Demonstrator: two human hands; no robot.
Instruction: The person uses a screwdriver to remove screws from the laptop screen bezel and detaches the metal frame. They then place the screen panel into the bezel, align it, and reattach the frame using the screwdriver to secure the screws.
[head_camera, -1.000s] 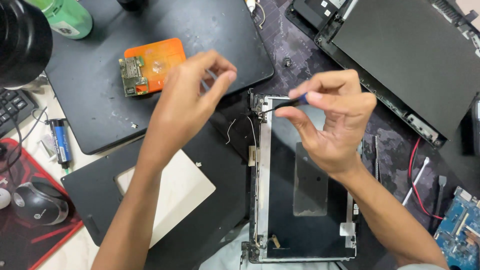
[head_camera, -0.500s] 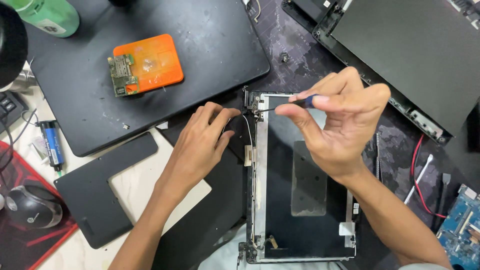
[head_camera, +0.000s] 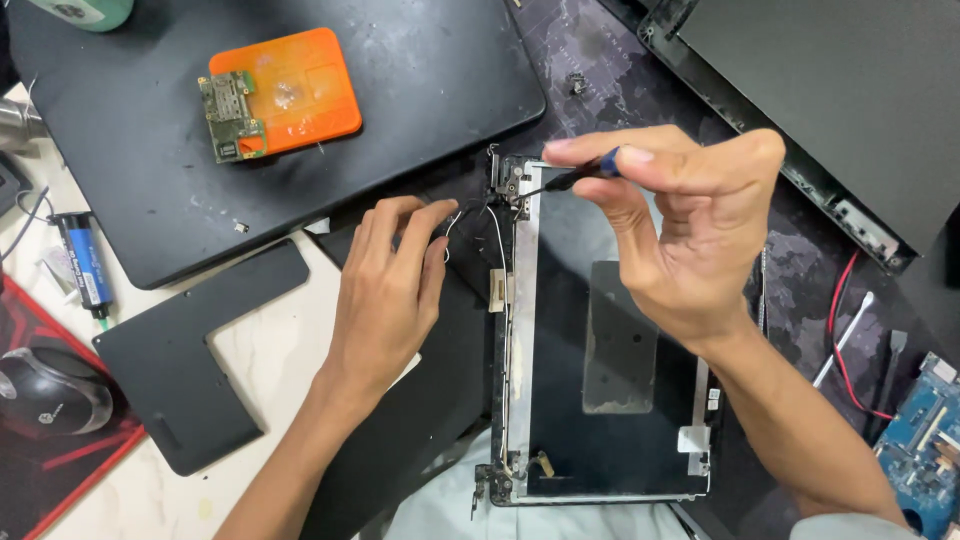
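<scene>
Right hand (head_camera: 690, 230) grip pinches thin black-blue screwdriver (head_camera: 570, 178), tip at metal hinge (head_camera: 513, 180); left hand (head_camera: 390, 290) flat, holding nothing.

The laptop lid shell (head_camera: 610, 330) looks matt black plastic edged with dull silvery metal; the orange pad (head_camera: 295, 88) seems smooth rubbery, scuffed white.

The right hand (head_camera: 690, 225) covers most of the screwdriver (head_camera: 570, 178), only its dark tip and a bit of blue handle showing; the green bottle (head_camera: 85, 10) at far left is cut by the top edge; the blue circuit board (head_camera: 925, 440) runs off the right edge; the mouse (head_camera: 50, 400) is clipped at left.
</scene>
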